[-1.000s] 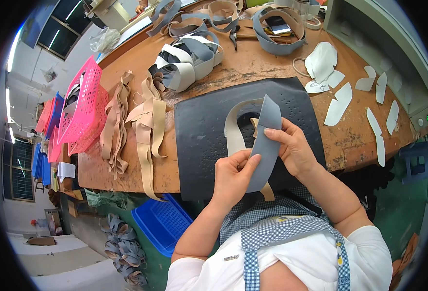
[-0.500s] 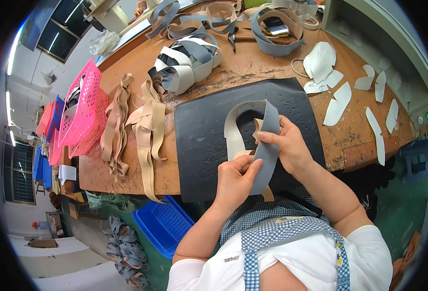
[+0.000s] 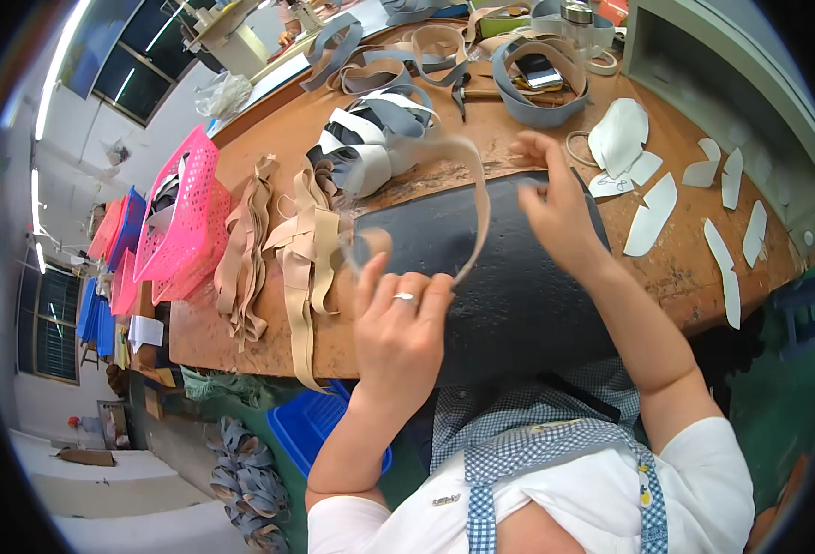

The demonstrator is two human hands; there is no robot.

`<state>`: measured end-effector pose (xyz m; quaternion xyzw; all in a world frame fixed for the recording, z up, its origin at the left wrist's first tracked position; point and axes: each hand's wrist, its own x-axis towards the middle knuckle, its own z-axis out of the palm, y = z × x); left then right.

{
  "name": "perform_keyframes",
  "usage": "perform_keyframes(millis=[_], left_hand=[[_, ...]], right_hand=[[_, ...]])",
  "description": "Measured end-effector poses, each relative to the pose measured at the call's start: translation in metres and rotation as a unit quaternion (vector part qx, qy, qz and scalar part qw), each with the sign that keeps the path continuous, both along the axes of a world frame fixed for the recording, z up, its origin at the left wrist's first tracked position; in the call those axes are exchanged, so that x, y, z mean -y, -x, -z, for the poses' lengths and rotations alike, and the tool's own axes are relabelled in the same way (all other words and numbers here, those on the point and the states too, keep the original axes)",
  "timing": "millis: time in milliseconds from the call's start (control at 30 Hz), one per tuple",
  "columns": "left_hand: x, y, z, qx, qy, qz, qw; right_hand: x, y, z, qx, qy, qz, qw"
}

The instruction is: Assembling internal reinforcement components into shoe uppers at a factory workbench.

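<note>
From the head camera I see a worker at a worn wooden workbench, both bare hands raised over a dark rubber work mat. The left hand, a silver ring on one finger, is pinched around the near end of a curved beige strip of shoe-upper material, blurred by motion. The strip arcs up and over the mat toward the right hand, which is lifted near the mat's far edge with fingers spread; I cannot tell whether it grips the strip's other end or merely touches it, since that area is smeared.

Just left of the mat, a bundle of tan straps drapes over the bench's front edge, with a second bundle of pinkish-beige straps beside it. Farther left stands a bright pink perforated plastic basket. Beyond the mat lies a heap of grey-and-white strap loops, and behind that more grey loops near the back of the bench. To the right, white cut pieces lie scattered on the wood, well apart from the hands. Below the bench edge I see a blue plastic crate on the floor. The worker wears a blue-and-white checked apron over a white shirt.
</note>
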<state>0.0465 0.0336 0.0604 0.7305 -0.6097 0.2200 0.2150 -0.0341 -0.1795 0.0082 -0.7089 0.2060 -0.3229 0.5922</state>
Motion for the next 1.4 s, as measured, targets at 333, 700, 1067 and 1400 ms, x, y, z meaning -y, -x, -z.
perform_keyframes(millis=[333, 700, 1067, 1400], left_hand=[[0.003, 0.03, 0.077, -0.302, 0.171, -0.119, 0.93], [-0.001, 0.014, 0.084, -0.853, 0.114, 0.027, 0.509], [0.0, 0.004, 0.097, -0.894, 0.147, 0.074, 0.418], [-0.007, 0.004, 0.105, -0.899, 0.162, 0.033, 0.406]], right_hand=[[-0.049, 0.047, 0.028, -0.107, 0.001, -0.169, 0.98], [-0.043, 0.054, 0.033, -0.05, -0.089, -0.172, 0.98], [-0.05, 0.052, 0.031, -0.072, -0.036, -0.179, 0.981], [-0.064, 0.048, 0.036, -0.084, 0.133, -0.16, 0.975]])
